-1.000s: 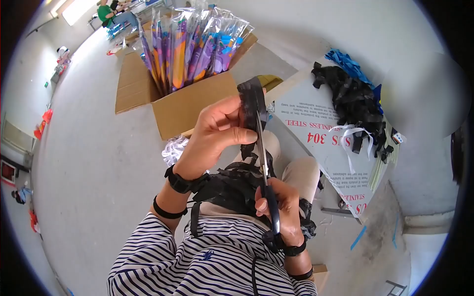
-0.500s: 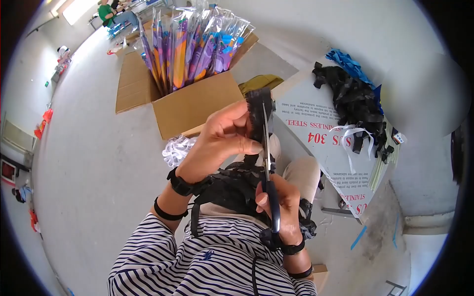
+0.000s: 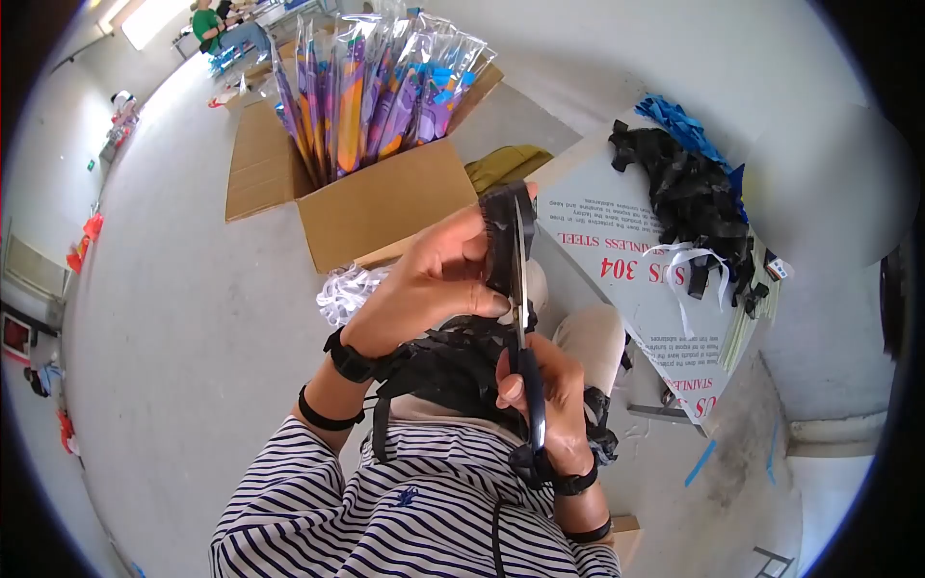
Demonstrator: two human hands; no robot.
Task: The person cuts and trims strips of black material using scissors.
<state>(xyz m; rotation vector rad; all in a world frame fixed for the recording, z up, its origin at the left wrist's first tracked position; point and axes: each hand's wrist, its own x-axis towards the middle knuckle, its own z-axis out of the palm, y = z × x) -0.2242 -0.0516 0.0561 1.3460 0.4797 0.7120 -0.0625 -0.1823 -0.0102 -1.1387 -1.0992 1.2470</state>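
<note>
My left hand (image 3: 419,289) pinches a strip of black material (image 3: 503,236) between thumb and fingers, above my knees. Scissors (image 3: 523,279) with dark handles are in my right hand (image 3: 559,395), below and to the right. Their blades point away from me and lie along the right edge of the black strip. Whether the blades are parted is hard to tell. More black strips (image 3: 438,371) lie in a heap across my lap.
A cardboard box (image 3: 385,207) holds several purple and orange items in clear bags. On a grey board (image 3: 617,231) at the right lie black strips (image 3: 694,193), blue strips (image 3: 684,130) and white ribbon (image 3: 686,265). White loops (image 3: 347,294) rest beside the box. A person (image 3: 217,34) sits far off.
Compared with the first frame, the black strip and my left hand have shifted slightly down and to the right. The scissors have turned a little more upright and still lie against the strip.
</note>
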